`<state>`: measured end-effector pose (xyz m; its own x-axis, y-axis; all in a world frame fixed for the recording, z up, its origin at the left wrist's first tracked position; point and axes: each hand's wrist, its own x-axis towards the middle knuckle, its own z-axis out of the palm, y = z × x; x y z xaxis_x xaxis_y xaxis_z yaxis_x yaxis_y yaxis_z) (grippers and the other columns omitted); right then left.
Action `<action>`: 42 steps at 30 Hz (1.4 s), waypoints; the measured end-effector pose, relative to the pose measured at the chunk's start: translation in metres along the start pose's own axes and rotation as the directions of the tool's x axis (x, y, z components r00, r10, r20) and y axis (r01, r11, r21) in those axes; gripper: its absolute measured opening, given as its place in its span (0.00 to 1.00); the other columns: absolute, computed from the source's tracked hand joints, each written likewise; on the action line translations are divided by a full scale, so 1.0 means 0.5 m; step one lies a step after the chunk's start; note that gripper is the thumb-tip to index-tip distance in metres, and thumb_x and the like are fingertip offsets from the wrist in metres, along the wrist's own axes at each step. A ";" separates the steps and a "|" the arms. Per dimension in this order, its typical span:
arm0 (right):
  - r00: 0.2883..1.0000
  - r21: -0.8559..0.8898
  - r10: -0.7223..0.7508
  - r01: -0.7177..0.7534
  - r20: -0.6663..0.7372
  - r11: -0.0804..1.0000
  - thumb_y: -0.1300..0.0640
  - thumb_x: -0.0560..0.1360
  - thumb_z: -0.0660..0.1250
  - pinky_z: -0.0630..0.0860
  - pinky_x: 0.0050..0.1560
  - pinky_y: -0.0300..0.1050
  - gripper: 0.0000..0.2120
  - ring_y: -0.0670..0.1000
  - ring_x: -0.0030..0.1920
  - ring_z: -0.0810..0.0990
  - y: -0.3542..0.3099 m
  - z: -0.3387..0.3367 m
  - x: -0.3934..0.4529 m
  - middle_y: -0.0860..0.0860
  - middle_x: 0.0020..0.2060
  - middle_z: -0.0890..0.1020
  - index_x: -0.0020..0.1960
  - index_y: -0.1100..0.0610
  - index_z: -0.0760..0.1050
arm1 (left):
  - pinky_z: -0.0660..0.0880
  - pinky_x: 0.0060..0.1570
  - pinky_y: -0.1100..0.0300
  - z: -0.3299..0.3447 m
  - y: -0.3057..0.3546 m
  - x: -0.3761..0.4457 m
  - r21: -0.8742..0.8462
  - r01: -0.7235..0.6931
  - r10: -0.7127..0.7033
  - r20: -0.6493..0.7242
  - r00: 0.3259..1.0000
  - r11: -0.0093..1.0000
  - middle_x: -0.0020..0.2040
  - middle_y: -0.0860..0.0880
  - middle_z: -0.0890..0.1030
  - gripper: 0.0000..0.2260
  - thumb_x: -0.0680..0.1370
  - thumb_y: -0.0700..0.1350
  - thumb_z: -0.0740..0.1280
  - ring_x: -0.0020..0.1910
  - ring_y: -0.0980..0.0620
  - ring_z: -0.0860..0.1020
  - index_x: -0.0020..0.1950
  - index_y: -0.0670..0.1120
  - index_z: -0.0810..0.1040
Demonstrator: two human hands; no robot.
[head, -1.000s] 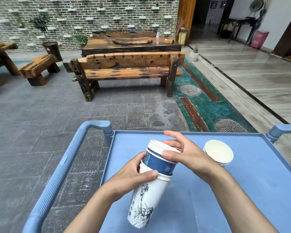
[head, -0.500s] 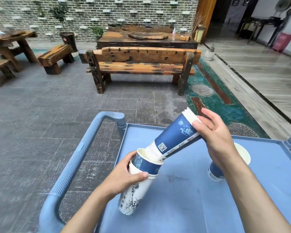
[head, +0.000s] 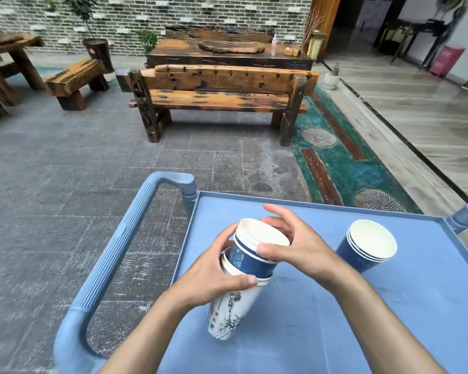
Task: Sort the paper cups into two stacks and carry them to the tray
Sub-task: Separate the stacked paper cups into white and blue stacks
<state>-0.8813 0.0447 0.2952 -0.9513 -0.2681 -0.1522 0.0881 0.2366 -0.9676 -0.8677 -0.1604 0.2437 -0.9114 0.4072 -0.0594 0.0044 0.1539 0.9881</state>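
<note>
Closest in, the left hand (head: 214, 276) wraps its grip around a tall white paper cup with black line drawings (head: 227, 317), thumb pressed across the front just under the rim. The cup tilts, its base hanging a little above the blue plastic cart tray (head: 389, 319), though contact is hard to judge from this angle. Nested in its mouth sits a blue paper cup with a white rim (head: 251, 261), sticking up well clear of the white one. The right hand (head: 300, 252) comes over from the right, its grip pinching that blue cup at the rim, thumb on the near side and fingers curled over the far edge. Both forearms reach in from the bottom of the view.

Just to the right, apart from the hands, a stack of 3 blue paper cups (head: 362, 252) stands on the tray, open mouths up, leaning slightly.

On the left edge of the tray, a ribbed blue cart handle (head: 114, 255) curves up and round.

Beyond the cart lies grey stone paving (head: 65, 171), then a weathered wooden bench with orange and black patches (head: 222, 95). A green patterned floor strip (head: 343, 163) runs along the right. Behind the bench stands a dark wooden table (head: 227, 54), and at the back a grey brick wall (head: 187, 14).
</note>
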 end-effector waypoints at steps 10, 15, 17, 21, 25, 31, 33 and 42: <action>0.858 0.092 -0.192 0.266 -0.476 0.959 0.46 0.62 0.75 0.72 0.54 0.34 0.33 0.40 0.58 0.78 -0.009 -0.106 0.018 0.47 0.59 0.79 0.65 0.46 0.71 | 0.76 0.56 0.62 -0.003 -0.037 -0.009 0.008 0.025 -0.025 -0.093 0.995 1.000 0.65 0.47 0.76 0.43 0.65 0.41 0.80 0.59 0.54 0.80 0.73 0.59 0.62; 0.805 -0.156 -0.142 0.063 -0.576 0.986 0.52 0.67 0.77 0.68 0.67 0.48 0.36 0.48 0.66 0.71 0.083 -0.114 0.024 0.52 0.67 0.73 0.71 0.51 0.66 | 0.76 0.56 0.66 -0.050 -0.044 -0.016 -0.068 -0.015 -0.004 -0.273 0.962 0.998 0.68 0.55 0.75 0.46 0.62 0.49 0.80 0.63 0.60 0.78 0.74 0.62 0.60; 0.842 -0.324 -0.146 -0.036 -0.520 0.945 0.53 0.66 0.77 0.64 0.68 0.46 0.37 0.50 0.67 0.69 0.123 -0.081 0.029 0.51 0.68 0.71 0.71 0.51 0.65 | 0.75 0.60 0.61 -0.064 -0.044 -0.017 -0.068 -0.038 0.014 -0.322 0.947 0.997 0.69 0.56 0.74 0.46 0.62 0.49 0.80 0.65 0.59 0.76 0.74 0.63 0.60; 0.899 -0.481 -0.139 -0.087 -0.415 0.872 0.54 0.65 0.76 0.60 0.68 0.43 0.38 0.55 0.70 0.66 0.168 -0.022 0.032 0.55 0.68 0.69 0.72 0.55 0.65 | 0.70 0.68 0.49 -0.074 -0.043 -0.021 -0.027 -0.047 0.034 -0.371 0.928 0.999 0.72 0.54 0.72 0.48 0.62 0.50 0.80 0.69 0.57 0.73 0.75 0.62 0.58; 0.928 -0.529 -0.109 -0.105 -0.357 0.842 0.50 0.67 0.75 0.57 0.72 0.45 0.40 0.53 0.74 0.61 0.177 0.000 0.036 0.55 0.74 0.64 0.74 0.55 0.62 | 0.69 0.70 0.47 -0.074 -0.037 -0.026 0.000 -0.041 0.038 -0.380 0.924 0.999 0.73 0.54 0.71 0.49 0.62 0.50 0.80 0.70 0.57 0.71 0.77 0.60 0.55; 0.915 -0.543 -0.157 -0.077 -0.371 0.836 0.41 0.68 0.71 0.52 0.73 0.47 0.43 0.50 0.77 0.53 0.114 -0.002 0.028 0.51 0.76 0.59 0.76 0.51 0.56 | 0.70 0.64 0.65 -0.065 -0.014 -0.018 0.036 -0.067 0.075 -0.333 0.940 0.997 0.72 0.60 0.70 0.49 0.62 0.50 0.80 0.70 0.61 0.70 0.76 0.61 0.55; 0.918 -0.334 -0.159 0.030 -0.363 0.942 0.36 0.67 0.69 0.56 0.71 0.44 0.41 0.45 0.74 0.59 0.064 0.000 0.024 0.46 0.74 0.63 0.75 0.45 0.57 | 0.69 0.62 0.71 -0.054 -0.006 -0.010 0.050 -0.077 0.088 -0.301 0.950 0.996 0.71 0.64 0.70 0.50 0.62 0.48 0.80 0.69 0.64 0.70 0.77 0.58 0.55; 0.993 -0.208 -0.105 0.094 -0.046 0.974 0.38 0.54 0.77 0.69 0.67 0.51 0.48 0.44 0.65 0.73 -0.013 0.004 0.021 0.43 0.66 0.72 0.70 0.34 0.60 | 0.71 0.65 0.56 -0.001 0.025 0.027 0.188 -0.073 0.102 -0.153 0.983 0.980 0.67 0.63 0.74 0.50 0.57 0.54 0.79 0.65 0.64 0.74 0.75 0.56 0.59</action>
<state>-0.8913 0.0383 0.2993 -0.9678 -0.2485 -0.0400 -0.0646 0.3991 -0.9146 -0.8803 -0.1536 0.2552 -0.9582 0.2787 0.0643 0.1478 0.2901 0.9455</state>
